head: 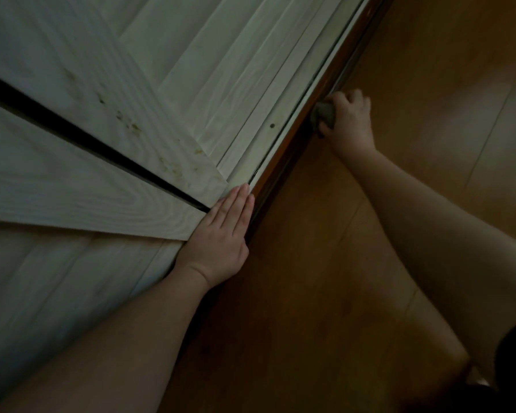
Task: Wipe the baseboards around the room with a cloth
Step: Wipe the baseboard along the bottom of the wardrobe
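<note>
The right hand (347,117) reaches forward along the base of the wall, its fingers curled round a small crumpled grey cloth (324,112). The grip holds the cloth pressed against the dark reddish-brown wooden baseboard (283,162), which runs diagonally from the upper right down toward the middle of the view. The cloth sits on the baseboard's upper stretch, partly hidden under the knuckles.

The left hand (221,234) lies flat with straight fingers held together, holding nothing; its palm rests against the lower edge of a pale whitewashed wood-grain panel (108,114), just beside the baseboard and nearer the person than the right hand. A dark narrow gap (81,137) runs across the panel toward the left fingertips. Some yellowish-brown stains (133,126) dot the panel's surface.

Both bare forearms stretch over the warm brown wooden plank floor (429,99). The scene is dim, and fine detail of the cloth is hard to make out.
</note>
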Tool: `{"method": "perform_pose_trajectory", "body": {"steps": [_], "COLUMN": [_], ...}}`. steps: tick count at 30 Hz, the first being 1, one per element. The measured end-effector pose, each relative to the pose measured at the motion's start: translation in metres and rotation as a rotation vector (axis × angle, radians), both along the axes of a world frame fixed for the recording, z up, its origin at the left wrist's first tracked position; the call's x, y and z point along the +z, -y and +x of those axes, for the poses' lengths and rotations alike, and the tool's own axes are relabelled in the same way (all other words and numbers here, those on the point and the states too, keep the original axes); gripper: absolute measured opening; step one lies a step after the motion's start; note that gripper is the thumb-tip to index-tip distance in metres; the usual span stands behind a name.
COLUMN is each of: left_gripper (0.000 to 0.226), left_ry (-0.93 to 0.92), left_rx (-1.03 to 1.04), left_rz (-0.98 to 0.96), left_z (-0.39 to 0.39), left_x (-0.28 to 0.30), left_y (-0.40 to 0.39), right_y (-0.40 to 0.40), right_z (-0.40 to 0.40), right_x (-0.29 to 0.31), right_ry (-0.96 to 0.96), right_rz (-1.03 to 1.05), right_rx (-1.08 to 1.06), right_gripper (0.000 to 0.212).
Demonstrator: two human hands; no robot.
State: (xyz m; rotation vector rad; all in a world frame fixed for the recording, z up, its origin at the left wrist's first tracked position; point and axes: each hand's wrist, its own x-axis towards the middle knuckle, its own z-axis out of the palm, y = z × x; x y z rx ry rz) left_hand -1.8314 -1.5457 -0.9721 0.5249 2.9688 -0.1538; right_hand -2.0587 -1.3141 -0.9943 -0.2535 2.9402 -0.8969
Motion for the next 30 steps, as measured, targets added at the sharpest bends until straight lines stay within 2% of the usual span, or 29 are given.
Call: {"method": "perform_pose_trajectory", "body": {"steps": [3, 7, 9, 14, 19, 23, 26, 30], "left_gripper": [0.069, 0.068, 0.068, 0.065, 0.065, 0.064, 0.064, 0.064], "left_ry": [-0.019, -0.005, -0.005, -0.033, -0.022, -0.039, -0.032, -0.039], "left_rx": [-0.01, -0.003, -0.008, -0.029, -0.018, -0.013, -0.007, -0.004], "left_rz": [0.011, -0.021, -0.033, 0.002, -0.011, 0.002, -0.01, 0.01], "left_z": [-0.001, -0.001, -0.001, -0.001, 0.0, -0.001, 0.0, 0.0], "left_x": [-0.001, -0.002, -0.002, -0.001, 0.002, 0.002, 0.002, 0.0], "left_y": [0.0, 0.0, 0.0, 0.0, -0.001, -0.001, -0.001, -0.001], "right_y": [-0.008, -0.019, -0.023, -0.024, -0.001, 0.033, 0.053, 0.046], "right_z": [-0.033, -0.065, -0.065, 0.016, 0.13, 0.199, 0.222, 0.199], "right_x": [0.004, 0.007, 0.007, -0.007, -0.042, -0.061, -0.071, -0.08], "right_ry": [0.038, 0.142, 0.133, 0.028, 0.127, 0.143, 0.158, 0.134], "right_rz": [0.025, -0.153, -0.223, -0.371, -0.386, -0.377, -0.354, -0.299], "right_rx": [-0.049, -0.32, -0.381, -0.258, -0.058, 0.012, 0.071, 0.149], "right_gripper": [0.051, 0.045, 0.044, 0.04, 0.044, 0.046, 0.047, 0.047]}}
